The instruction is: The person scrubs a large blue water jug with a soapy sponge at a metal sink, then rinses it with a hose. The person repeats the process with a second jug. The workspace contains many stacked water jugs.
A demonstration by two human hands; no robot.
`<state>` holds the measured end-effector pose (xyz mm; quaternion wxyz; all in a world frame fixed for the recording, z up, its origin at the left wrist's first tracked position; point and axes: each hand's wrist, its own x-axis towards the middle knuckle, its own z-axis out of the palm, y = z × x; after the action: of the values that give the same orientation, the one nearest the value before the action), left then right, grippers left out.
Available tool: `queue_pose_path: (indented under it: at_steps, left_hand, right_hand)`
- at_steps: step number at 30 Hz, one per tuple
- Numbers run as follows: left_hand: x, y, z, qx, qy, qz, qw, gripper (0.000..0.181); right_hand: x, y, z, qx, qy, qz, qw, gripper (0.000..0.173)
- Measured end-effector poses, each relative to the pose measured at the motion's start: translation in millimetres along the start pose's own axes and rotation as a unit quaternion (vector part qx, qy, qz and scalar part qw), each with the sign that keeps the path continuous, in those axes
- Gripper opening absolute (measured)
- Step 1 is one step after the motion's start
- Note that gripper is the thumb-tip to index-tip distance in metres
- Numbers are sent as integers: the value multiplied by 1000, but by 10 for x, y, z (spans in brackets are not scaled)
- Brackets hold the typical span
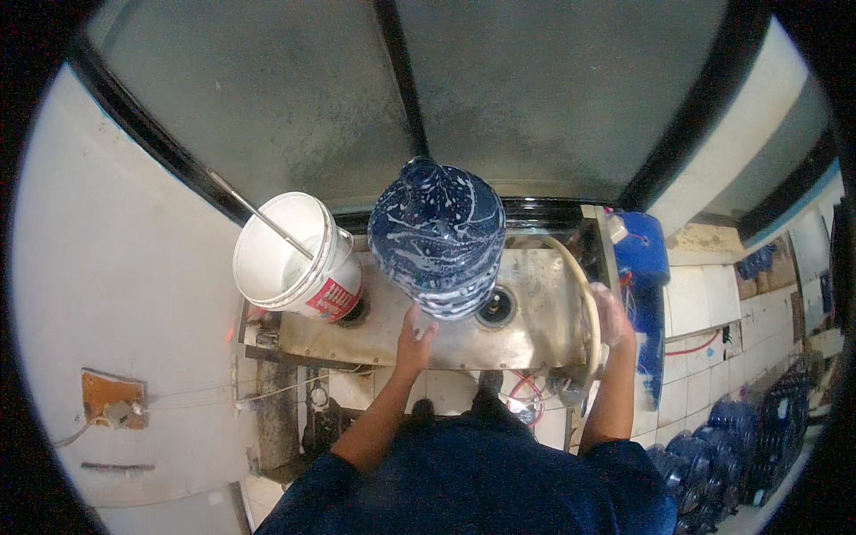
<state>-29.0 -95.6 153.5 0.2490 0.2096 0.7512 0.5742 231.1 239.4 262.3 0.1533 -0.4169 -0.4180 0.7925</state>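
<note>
A large blue water jug (438, 234), streaked with white suds, stands on a stainless steel worktop (414, 348) before me, its neck leaning towards the window. My left hand (416, 338) is at the jug's lower front edge, thumb and fingers apart; whether it bears any of the jug's weight cannot be told. My right hand (610, 313), with suds on its fingers, is at the pale hose (578, 274) that arches over the worktop's right end. Its fingers are partly hidden, so its grip is unclear. Right of the jug's base is a round fitting (495, 307) with a metal nozzle.
A white plastic bucket (287, 261) holding a metal rod (257, 212) stands at the worktop's left. A blue drum (638, 251) is beyond the right end. Several blue jugs (722, 441) stand on the floor at lower right. Glass panes (548, 100) rise behind the worktop.
</note>
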Motion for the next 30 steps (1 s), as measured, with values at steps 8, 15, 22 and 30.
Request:
queue_pose_path:
  at_steps: [8, 15, 22, 30]
  left_hand:
    - [-265, 142, -345, -5, -119, 37, 992, 48]
    - [-258, 244, -140, -185, -350, -70, 916, 43]
    - [-471, 1052, 653, -221, -407, -218, 859, 71]
    - [-897, 1116, 1026, -272, -395, -229, 847, 64]
  right_hand:
    - [-891, 620, 339, -124, 39, -130, 983, 24]
    - [-2359, 1297, 939, -91, 58, -203, 973, 31]
    - [-3311, 2240, 580, -108, 26, -119, 987, 28]
    - [-3752, 2679, -300, -25, -66, -11, 997, 28]
